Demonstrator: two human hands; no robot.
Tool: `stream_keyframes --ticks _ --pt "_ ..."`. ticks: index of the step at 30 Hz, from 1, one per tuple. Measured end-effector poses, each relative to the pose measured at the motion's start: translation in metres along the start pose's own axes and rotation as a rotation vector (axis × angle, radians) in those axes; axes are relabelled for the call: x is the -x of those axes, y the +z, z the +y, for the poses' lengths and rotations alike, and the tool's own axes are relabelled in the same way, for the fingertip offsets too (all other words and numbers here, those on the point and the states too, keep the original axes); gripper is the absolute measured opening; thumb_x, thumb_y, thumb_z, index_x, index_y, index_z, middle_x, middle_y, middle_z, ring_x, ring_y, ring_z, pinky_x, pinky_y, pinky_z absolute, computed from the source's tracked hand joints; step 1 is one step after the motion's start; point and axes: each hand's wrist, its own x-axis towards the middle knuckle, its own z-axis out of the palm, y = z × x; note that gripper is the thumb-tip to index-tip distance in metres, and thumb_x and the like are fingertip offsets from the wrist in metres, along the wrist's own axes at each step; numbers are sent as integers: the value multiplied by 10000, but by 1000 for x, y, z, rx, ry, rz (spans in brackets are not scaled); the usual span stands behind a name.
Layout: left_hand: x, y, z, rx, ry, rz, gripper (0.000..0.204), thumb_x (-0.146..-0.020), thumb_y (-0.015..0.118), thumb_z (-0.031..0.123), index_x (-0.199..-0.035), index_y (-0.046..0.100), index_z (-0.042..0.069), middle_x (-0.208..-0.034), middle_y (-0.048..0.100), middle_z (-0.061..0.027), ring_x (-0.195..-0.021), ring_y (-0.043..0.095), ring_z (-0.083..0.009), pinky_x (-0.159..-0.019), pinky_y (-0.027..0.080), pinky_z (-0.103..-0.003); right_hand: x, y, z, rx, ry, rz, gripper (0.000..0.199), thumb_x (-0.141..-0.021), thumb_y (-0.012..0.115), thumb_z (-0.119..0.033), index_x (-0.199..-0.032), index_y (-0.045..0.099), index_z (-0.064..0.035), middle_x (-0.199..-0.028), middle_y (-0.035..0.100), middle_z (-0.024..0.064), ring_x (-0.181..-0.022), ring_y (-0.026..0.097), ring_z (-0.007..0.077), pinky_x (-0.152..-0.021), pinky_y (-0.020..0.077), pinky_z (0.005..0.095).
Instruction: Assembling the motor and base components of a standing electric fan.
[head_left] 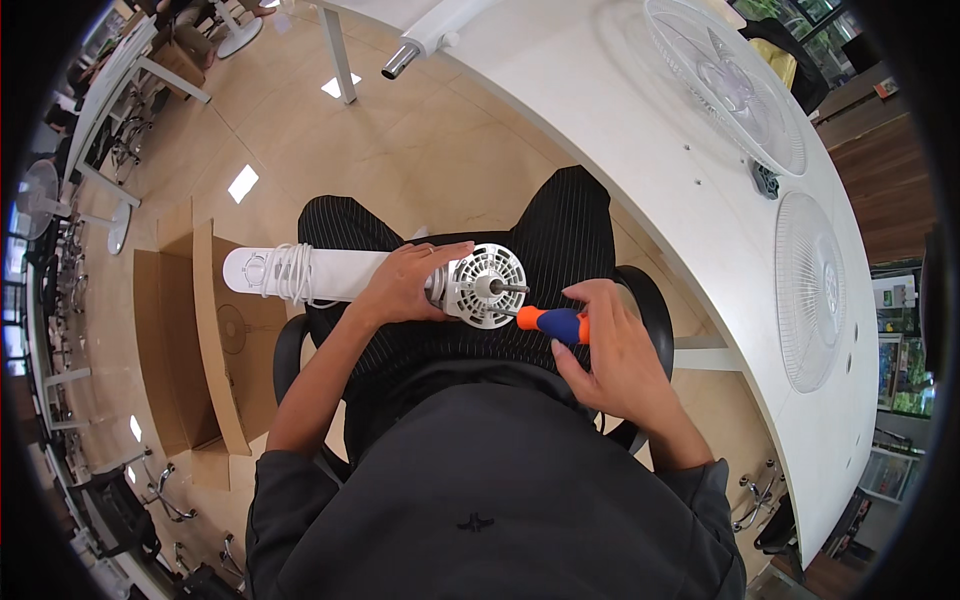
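At the frame's centre, the left hand (405,284) is wrapped around the white fan body (350,272); the right hand (622,355) loosely pinches a screwdriver (558,324) at its motor housing (480,288). I think screw work is in hand, next needing steady turning.

A white fan body (350,270) is gripped by the left hand (405,285), its round slotted motor face (478,288) set just beyond the fingertips. An orange-and-blue screwdriver (558,326) is held by the right hand (622,350), its shaft directed from the fingers toward that face. White cord (290,272) is wound around the body, left of the left fingers.
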Motion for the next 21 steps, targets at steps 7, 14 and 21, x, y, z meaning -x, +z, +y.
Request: stream_keyframes --ticks 7,14,21 --pt "-1 0 3 1 -2 -7 994 -494 928 169 -1413 551 142 -1357 635 -55 -1135 635 -301 -1034 468 -419 8 -4 -6 34 164 -64 411 -900 733 -251 -1149 512 -10 -819 655 181 -672 658 391 -581 524 425" --pt "-3 0 1 10 16 22 993 -489 928 172 -1409 555 140 -1329 650 -62 -1133 635 -300 -1031 469 -418 6 -1 0 88 276 -179 434 -901 736 -284 -1156 508 -16 -825 660 193 -664 657 393 -575 521 424" --pt "-2 -1 0 17 12 9 987 -495 932 190 -1408 558 140 -1328 653 -62 -1111 646 -298 -1017 477 -420 4 0 11 0 64 -8 404 -899 743 -281 -1123 519 -31 -800 663 173 -643 661 372 -554 515 419"
